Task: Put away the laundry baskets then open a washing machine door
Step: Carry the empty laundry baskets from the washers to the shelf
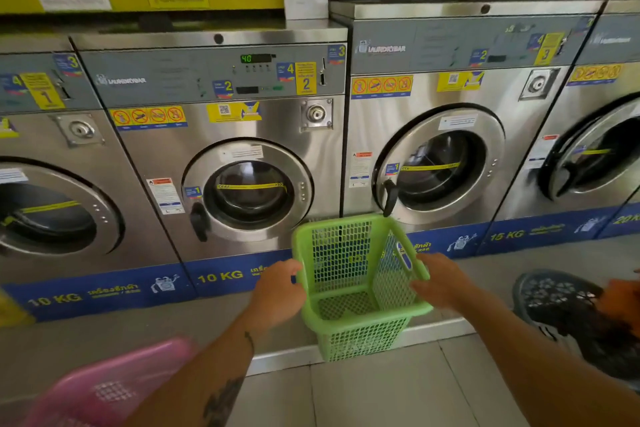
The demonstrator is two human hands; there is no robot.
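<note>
Head view shows a green laundry basket (363, 340) held in front of the middle 10 KG washing machine (221, 135), below and just right of its closed round door (249, 196). The left hand (277, 291) grips the basket's left rim, and the right hand (440, 282) curls over its right rim. A blurred pink basket (110, 388) shows well to the machine's lower left. A dark basket (561, 308) sits on the floor far to its right.

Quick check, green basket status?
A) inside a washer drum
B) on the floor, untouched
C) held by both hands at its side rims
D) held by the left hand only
C: the left hand and the right hand each grip a side rim of the green basket.
</note>
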